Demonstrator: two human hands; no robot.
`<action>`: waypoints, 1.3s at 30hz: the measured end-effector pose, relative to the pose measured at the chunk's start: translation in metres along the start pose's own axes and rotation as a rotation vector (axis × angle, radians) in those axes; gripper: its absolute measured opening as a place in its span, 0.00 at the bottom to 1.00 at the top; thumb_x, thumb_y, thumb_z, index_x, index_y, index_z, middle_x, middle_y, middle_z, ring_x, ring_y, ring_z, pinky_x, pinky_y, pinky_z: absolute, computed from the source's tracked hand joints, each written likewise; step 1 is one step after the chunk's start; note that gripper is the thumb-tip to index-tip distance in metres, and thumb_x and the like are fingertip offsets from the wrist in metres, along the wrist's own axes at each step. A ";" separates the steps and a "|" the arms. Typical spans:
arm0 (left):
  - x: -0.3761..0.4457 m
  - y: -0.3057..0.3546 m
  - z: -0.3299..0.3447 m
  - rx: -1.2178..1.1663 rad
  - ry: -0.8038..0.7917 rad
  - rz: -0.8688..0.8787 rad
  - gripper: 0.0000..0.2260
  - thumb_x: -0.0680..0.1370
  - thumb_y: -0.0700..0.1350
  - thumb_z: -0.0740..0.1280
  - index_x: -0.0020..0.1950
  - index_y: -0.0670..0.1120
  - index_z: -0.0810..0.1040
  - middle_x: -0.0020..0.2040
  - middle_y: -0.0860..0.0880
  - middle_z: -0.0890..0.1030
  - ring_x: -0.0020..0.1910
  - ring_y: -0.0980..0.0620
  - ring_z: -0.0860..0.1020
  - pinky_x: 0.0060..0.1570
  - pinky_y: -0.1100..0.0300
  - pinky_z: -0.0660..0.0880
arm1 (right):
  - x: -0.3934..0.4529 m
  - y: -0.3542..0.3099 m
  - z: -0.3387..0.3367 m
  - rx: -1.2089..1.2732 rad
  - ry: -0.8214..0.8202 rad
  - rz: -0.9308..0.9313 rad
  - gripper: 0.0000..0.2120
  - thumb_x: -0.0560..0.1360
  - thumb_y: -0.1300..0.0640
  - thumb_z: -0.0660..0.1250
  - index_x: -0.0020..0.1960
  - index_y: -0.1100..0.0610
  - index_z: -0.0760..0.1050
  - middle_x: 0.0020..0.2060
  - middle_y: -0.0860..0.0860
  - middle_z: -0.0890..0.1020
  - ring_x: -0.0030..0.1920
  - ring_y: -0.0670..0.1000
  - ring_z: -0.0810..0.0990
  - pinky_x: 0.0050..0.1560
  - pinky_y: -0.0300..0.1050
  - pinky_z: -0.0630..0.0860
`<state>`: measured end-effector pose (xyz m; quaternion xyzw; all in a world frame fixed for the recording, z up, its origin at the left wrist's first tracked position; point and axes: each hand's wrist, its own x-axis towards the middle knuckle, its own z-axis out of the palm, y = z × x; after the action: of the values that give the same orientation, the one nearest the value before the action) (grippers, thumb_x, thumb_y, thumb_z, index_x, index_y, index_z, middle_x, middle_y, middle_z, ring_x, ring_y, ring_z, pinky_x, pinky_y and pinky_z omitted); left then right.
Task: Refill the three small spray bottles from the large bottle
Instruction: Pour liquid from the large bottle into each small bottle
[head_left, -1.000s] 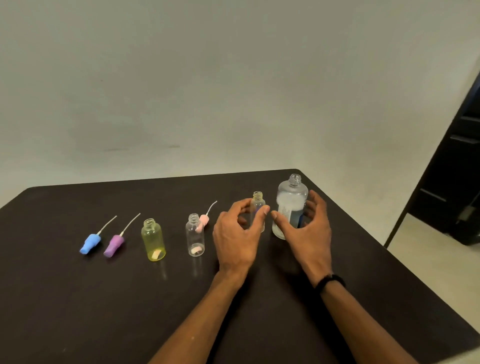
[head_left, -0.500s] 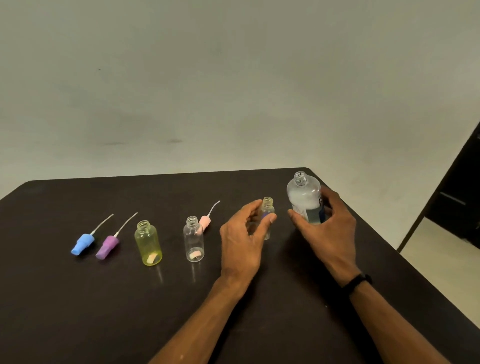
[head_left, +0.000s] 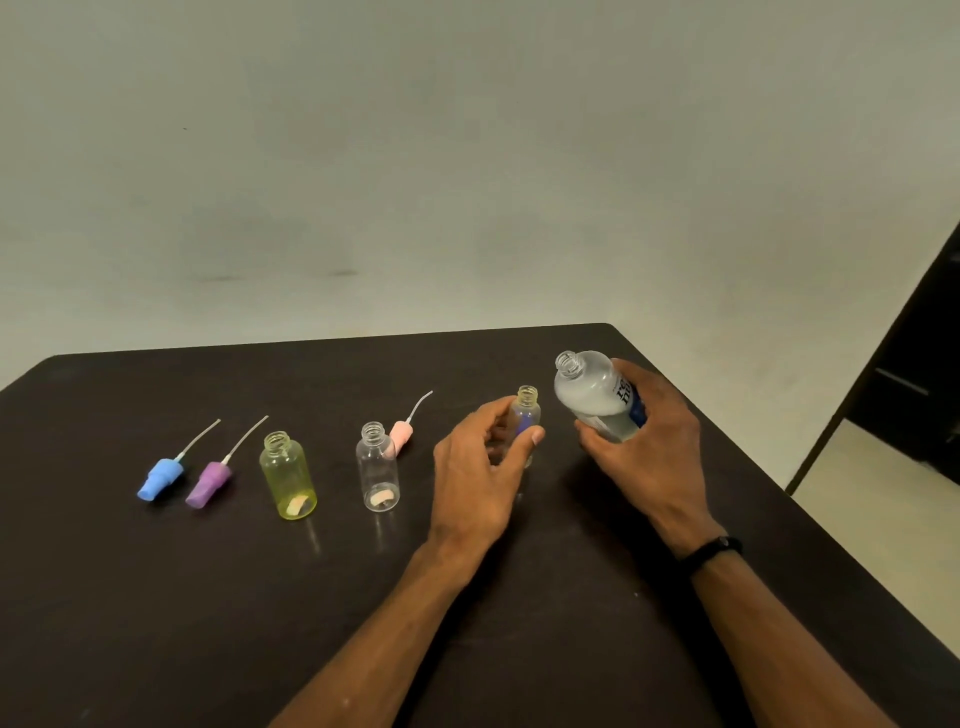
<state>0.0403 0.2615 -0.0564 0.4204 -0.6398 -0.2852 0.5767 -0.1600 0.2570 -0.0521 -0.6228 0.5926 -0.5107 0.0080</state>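
Note:
My right hand (head_left: 652, 447) grips the large frosted bottle (head_left: 592, 392), uncapped, lifted off the table and tilted left toward a small clear bottle (head_left: 525, 415). My left hand (head_left: 480, 473) holds that small bottle between thumb and fingers; it stands upright with its neck open. A second clear small bottle (head_left: 377, 467) and a yellow small bottle (head_left: 287, 475) stand open further left.
Three spray tops lie on the dark table (head_left: 156, 597): blue (head_left: 161, 478), purple (head_left: 209, 483) and pink (head_left: 401, 435) behind the middle bottle. The table's right edge runs close past my right arm, with floor and a dark cabinet (head_left: 924, 374) beyond.
My right hand closed on the large bottle, lifted it off the table and tipped its neck left. My left hand closed round the small clear bottle.

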 end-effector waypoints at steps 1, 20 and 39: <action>0.000 0.000 0.000 0.012 0.012 0.014 0.16 0.79 0.48 0.76 0.67 0.52 0.82 0.53 0.57 0.86 0.52 0.60 0.84 0.51 0.66 0.81 | 0.000 0.000 0.000 -0.004 0.003 -0.005 0.40 0.68 0.55 0.85 0.76 0.51 0.73 0.68 0.51 0.79 0.67 0.53 0.77 0.68 0.50 0.78; -0.001 -0.006 0.000 0.058 -0.001 0.018 0.19 0.77 0.48 0.78 0.67 0.50 0.82 0.54 0.56 0.85 0.52 0.61 0.83 0.53 0.64 0.82 | 0.000 0.006 0.000 -0.078 -0.012 -0.110 0.40 0.67 0.60 0.85 0.76 0.51 0.74 0.68 0.53 0.80 0.67 0.56 0.77 0.68 0.64 0.78; -0.002 -0.006 0.000 0.056 -0.017 -0.012 0.20 0.77 0.48 0.78 0.68 0.48 0.83 0.52 0.55 0.85 0.51 0.60 0.83 0.51 0.65 0.81 | 0.001 0.011 0.001 -0.100 -0.013 -0.136 0.43 0.66 0.63 0.85 0.77 0.48 0.73 0.69 0.53 0.79 0.71 0.57 0.75 0.71 0.69 0.74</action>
<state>0.0413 0.2600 -0.0622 0.4378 -0.6499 -0.2741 0.5575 -0.1674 0.2528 -0.0585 -0.6645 0.5736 -0.4760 -0.0539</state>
